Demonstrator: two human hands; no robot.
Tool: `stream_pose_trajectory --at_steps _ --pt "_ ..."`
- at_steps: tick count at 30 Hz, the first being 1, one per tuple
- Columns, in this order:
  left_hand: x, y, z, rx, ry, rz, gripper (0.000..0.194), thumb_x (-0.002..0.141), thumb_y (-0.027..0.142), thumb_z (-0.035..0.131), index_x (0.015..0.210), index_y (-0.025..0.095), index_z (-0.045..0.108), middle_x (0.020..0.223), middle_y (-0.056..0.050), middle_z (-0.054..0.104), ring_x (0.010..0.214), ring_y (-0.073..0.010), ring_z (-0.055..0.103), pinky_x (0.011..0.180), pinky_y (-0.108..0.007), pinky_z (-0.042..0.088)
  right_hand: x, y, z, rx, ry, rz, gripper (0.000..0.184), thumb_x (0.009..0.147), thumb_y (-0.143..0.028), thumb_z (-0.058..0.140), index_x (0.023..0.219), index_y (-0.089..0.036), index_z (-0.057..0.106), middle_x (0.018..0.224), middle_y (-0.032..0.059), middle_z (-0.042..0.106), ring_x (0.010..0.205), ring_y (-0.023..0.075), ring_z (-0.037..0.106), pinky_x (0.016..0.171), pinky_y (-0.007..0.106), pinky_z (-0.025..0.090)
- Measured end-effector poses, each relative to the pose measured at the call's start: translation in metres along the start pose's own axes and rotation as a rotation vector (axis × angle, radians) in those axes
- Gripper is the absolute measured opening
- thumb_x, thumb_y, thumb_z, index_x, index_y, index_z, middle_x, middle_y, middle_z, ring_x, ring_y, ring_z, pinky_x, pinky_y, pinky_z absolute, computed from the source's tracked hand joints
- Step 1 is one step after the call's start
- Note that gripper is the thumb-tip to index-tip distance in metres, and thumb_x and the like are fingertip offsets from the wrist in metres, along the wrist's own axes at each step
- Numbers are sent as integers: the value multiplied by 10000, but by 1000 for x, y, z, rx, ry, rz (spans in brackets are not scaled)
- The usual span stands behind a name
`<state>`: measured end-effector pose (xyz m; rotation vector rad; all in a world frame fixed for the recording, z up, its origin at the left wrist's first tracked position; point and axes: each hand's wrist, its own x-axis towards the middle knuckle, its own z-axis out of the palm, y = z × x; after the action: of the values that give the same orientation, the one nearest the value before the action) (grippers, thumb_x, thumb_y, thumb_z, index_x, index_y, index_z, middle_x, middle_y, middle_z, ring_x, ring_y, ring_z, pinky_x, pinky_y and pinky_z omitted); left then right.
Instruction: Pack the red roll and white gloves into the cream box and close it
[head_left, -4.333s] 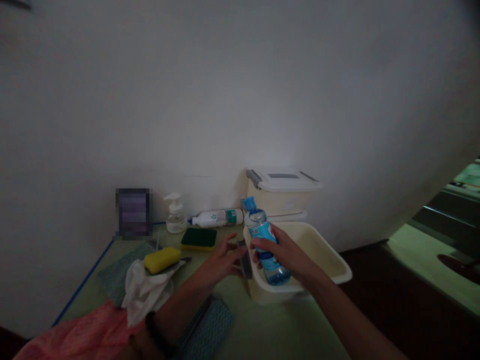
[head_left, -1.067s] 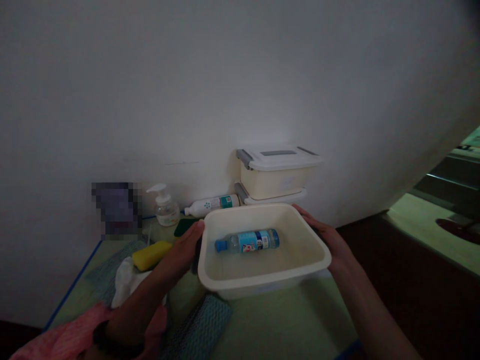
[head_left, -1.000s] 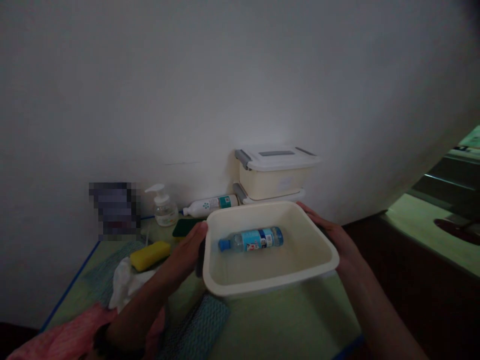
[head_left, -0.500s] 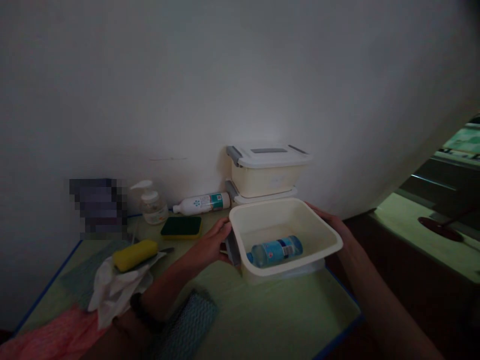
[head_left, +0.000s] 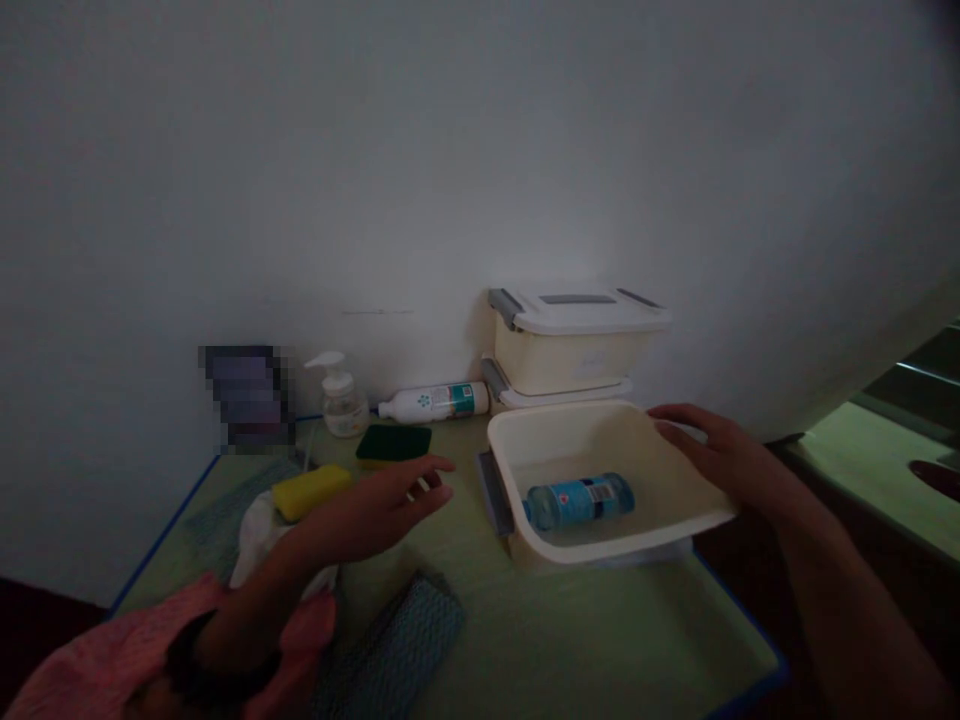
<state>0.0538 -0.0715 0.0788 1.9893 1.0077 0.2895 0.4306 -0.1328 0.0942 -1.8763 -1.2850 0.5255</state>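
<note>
A cream storage box (head_left: 600, 430) without its lid stands at the table's right side, its grey side latch (head_left: 496, 492) hanging down at the left. Inside it lies a clear bottle with a blue label (head_left: 581, 500). The fingers and thumb of my right hand (head_left: 705, 455) are closed at the box's right rim; the far side of this grip is partly hidden. My left hand (head_left: 397, 505) hovers left of the box, empty, fingers apart. Near it are a yellow sponge (head_left: 311, 491), a green-and-yellow scouring sponge (head_left: 394, 446) and a folded blue-grey cloth (head_left: 409, 640).
Lidded storage boxes (head_left: 577, 345) are stacked against the wall. A white bottle (head_left: 435, 402) lies beside them, with a pump bottle (head_left: 343, 400) farther left. A white cloth (head_left: 257, 530) and a pink cloth (head_left: 82, 670) lie at the left. Blue edging (head_left: 742, 620) marks the table's border.
My left hand has let go of the box's latch side and moved away to the left. My right hand stays at the right rim. The whole view has shifted, so things appear farther right.
</note>
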Motion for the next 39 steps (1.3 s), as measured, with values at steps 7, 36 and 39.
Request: stream_pose_trajectory --at_steps 7,36,39 --pt "-45 -37 -50 260 208 -14 447 810 460 553 1176 206 599 1271 -113 584 1165 -305 529 1014 -425 354 -49 -85 81 -440 -110 -677 298 896 -357 446 1081 -200 620 1205 112 612 1159 256 537 1019 475 390" --pt "-46 -67 -66 308 77 -233 1093 616 361 763 1486 160 132 1302 -187 558 1049 -284 601 856 -356 448 -99 -62 286 334 -386 -389 722 929 -424 410 1471 -226 -26 1405 182 355 1113 234 564 946 462 477" --pt "-50 -70 -72 390 6 -297 860 629 295 743 1399 167 381 1228 -145 623 1063 -273 601 852 -329 452 -98 -60 287 217 -289 -524 675 929 -385 428 1473 -266 47 1455 158 239 1307 264 382 1034 509 391"
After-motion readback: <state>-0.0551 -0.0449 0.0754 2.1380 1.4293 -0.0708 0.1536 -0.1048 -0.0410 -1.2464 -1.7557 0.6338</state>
